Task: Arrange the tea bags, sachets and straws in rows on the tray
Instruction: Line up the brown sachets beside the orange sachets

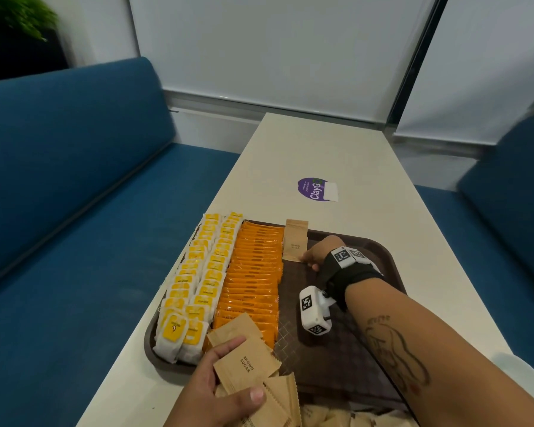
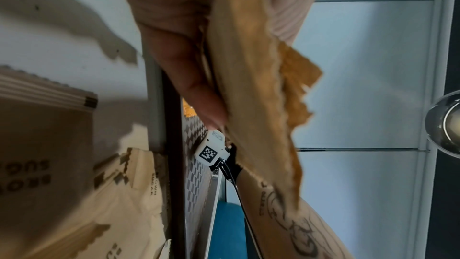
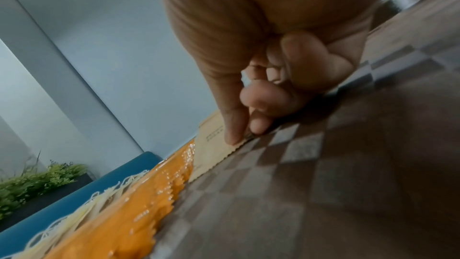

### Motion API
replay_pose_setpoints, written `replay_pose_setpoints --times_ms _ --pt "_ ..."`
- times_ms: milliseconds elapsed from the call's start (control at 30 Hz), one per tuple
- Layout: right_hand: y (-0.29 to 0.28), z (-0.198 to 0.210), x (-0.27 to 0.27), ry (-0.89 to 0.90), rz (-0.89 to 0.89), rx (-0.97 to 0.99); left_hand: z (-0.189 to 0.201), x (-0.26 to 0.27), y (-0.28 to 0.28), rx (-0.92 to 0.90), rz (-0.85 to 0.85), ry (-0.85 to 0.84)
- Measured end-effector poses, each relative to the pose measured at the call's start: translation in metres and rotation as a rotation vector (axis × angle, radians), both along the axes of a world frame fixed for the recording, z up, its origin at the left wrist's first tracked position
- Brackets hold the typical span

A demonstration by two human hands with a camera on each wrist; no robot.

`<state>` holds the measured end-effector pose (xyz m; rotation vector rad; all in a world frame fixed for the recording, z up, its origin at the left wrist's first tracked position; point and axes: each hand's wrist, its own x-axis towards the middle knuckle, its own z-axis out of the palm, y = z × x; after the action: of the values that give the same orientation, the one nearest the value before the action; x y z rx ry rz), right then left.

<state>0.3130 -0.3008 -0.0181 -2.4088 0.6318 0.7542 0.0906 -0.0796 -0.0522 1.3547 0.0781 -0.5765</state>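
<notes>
head cam: right hand (image 1: 316, 257) was down on the brown tray (image 1: 392, 257), thumb n fingertips pinching the near corner of one brown sugar sachet (image 1: 295, 240) lying just beside the orange sachet row (image 1: 253, 272). left hand (image 1: 216, 386) gripped a fanned bunch of brown sugar sachets (image 1: 247, 362) over the tray's near edge. yellow tea bags (image 1: 195, 285) sat in 2 rows on the left.

Tray (image 1: 392, 260): one. Tea bag rows (image 1: 195, 282): two. Orange sachet row (image 1: 253, 272): one. Brown sugar sachet on tray (image 1: 295, 240): one. Brown sachets in left hand (image 1: 247, 365): several, exact count unclear. Purple sticker (image 1: 312, 189): one.
</notes>
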Motion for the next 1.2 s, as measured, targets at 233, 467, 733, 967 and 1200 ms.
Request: replay_pose_setpoints --times_ms 233,467,733,967,1200 --pt "-0.004 -0.004 -0.001 -0.089 0.029 -0.103 0.004 -0.002 -0.001 -0.026 0.03 -0.004" --pt "-0.004 0.064 -0.093 -0.391 0.057 0.332 0.018 -0.009 -0.004 -0.144 0.114 -0.025" --pt "0.017 0.068 -0.214 -0.335 0.361 0.456 0.028 -0.021 -0.013 -0.169 0.103 0.003" --pt "0.029 0.061 -0.223 -0.332 0.377 0.358 0.033 -0.026 -0.023 -0.171 0.007 -0.074" --pt "0.034 0.049 -0.225 -0.367 0.264 0.292 0.03 -0.024 -0.025 -0.115 0.049 -0.11"
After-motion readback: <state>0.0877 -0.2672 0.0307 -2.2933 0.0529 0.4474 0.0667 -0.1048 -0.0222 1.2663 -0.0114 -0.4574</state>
